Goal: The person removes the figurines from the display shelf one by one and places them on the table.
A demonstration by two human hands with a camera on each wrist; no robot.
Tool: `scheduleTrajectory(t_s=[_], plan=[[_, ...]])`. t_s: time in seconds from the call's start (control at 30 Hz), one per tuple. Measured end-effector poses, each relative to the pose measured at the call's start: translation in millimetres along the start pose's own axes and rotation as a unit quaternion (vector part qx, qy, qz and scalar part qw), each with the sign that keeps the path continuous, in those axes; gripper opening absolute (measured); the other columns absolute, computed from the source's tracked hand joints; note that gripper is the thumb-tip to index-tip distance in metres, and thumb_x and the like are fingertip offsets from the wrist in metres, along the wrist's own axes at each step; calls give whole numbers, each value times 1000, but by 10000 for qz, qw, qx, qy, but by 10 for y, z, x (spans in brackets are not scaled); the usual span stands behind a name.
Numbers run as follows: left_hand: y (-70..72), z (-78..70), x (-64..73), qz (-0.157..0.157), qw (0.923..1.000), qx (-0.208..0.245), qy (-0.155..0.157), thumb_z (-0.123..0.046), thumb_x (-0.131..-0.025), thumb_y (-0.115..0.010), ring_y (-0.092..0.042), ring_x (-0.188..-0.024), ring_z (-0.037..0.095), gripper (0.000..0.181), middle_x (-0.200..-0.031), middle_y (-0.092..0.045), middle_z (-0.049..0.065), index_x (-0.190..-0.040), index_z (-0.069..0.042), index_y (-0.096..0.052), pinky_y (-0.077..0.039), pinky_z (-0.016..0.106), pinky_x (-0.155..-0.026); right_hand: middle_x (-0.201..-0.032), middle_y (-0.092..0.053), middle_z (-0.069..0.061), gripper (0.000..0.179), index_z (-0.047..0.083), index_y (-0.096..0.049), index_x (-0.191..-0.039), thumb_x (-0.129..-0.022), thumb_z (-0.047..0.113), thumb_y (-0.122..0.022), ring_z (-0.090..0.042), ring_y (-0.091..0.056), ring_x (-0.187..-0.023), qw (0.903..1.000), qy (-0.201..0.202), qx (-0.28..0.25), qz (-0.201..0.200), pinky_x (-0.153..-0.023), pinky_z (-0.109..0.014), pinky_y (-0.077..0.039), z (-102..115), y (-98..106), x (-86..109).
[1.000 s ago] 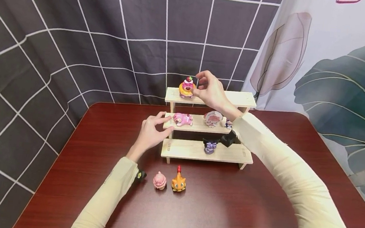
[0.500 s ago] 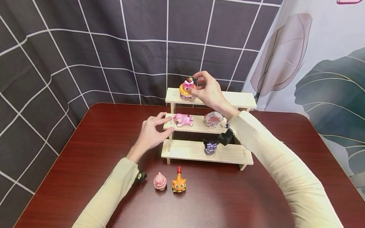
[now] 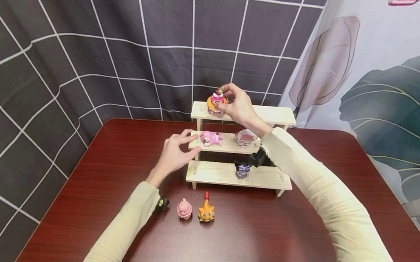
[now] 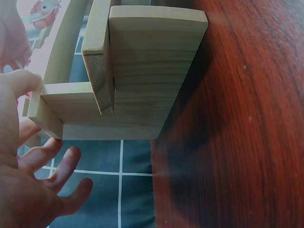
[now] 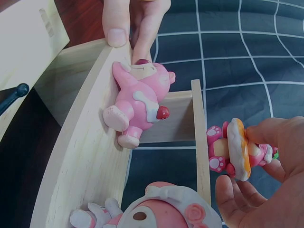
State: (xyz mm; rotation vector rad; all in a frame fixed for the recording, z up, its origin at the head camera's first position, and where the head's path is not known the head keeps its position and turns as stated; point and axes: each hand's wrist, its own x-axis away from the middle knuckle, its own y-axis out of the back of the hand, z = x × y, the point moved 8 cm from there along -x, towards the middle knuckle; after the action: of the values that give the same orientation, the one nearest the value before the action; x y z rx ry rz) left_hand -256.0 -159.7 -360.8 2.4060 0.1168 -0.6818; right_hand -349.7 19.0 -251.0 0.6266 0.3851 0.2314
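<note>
My right hand [image 3: 240, 107] is at the top tier of a wooden three-tier display stand [image 3: 213, 173]. Its thumb and fingers pinch a pink bear figurine [image 5: 237, 149] with an orange-and-white ring round its middle and a cherry-like top. At the left end of the middle tier, my left hand [image 3: 173, 155] grips the board between thumb and fingers. Beside those fingers lies a second pink bear [image 5: 142, 95], on its belly in the head view. Farther right on that tier stands a pink-and-white figurine [image 3: 246, 138]. A dark figurine with a purple bow [image 3: 242, 170] sits on the lowest tier.
On the dark red table [image 3: 260, 238], in front of the stand, are a pink ice-cream-shaped toy [image 3: 184, 209] and an orange figurine with a red tip [image 3: 206, 212]. A grid-patterned curtain [image 3: 156, 57] hangs close behind the stand. The right wrist's black camera [image 3: 258, 156] overlaps the lower tiers.
My right hand has moved slightly left and down, its fingers coming around the ringed bear. The left hand has stayed on the middle board.
</note>
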Motion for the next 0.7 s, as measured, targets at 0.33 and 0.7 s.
scheduleTrajectory(t_s=[0.33, 0.7], plan=[[0, 1, 11, -29, 10000, -3, -26, -23, -81, -82, -60, -106, 38, 41, -132, -62, 17, -118, -6, -75, -42, 53, -90, -115, -65, -20, 39, 4, -61, -120, -85, 7, -77, -32, -63, -103, 10000, -40, 12, -16, -87, -41, -48, -24, -8, -22], [10, -12, 11, 6, 10000, -11, 34, -24, -82, -81, -59, -108, 39, 41, -133, -62, 17, -118, -6, -75, -41, 53, -91, -113, -66, -19, 38, 5, -61, -118, -85, 10, -78, -31, -60, -107, 10000, -79, 52, -24, -89, -42, -47, -21, 5, 0]])
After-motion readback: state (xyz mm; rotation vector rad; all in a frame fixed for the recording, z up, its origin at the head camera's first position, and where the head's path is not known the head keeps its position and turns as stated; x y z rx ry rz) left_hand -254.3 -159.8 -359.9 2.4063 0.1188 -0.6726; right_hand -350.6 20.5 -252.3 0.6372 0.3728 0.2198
